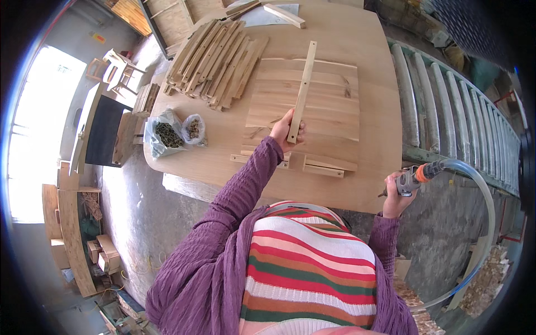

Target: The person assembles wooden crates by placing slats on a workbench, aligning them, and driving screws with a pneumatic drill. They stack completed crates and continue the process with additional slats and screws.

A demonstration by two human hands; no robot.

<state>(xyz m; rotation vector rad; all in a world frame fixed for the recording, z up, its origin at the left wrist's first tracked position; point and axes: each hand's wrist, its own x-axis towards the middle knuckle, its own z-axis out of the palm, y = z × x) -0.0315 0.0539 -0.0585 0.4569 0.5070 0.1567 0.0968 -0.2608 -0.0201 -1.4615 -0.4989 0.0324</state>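
My left hand (287, 132) is closed around the near end of a long narrow wooden strip (305, 84) with small holes along it. That strip lies over, or just above, a square wooden panel (329, 106) made of joined boards; whether they touch I cannot tell. Along the panel's near edge are two short wooden strips, one under my left wrist and the other, a short wooden strip (324, 168), to its right. Beyond the table's right front edge, my right hand (395, 195) grips a pneumatic screwdriver (408, 181) with an orange fitting and a clear hose (487, 206).
Stacked wooden strips (209, 58) cover the table's (379, 123) far left. Nearer on that side sit a plastic bag of dark screws (166, 135) and a smaller bag of hardware (194, 128). A roller conveyor (458, 106) runs along the right. Wooden pieces (109, 254) stand at lower left.
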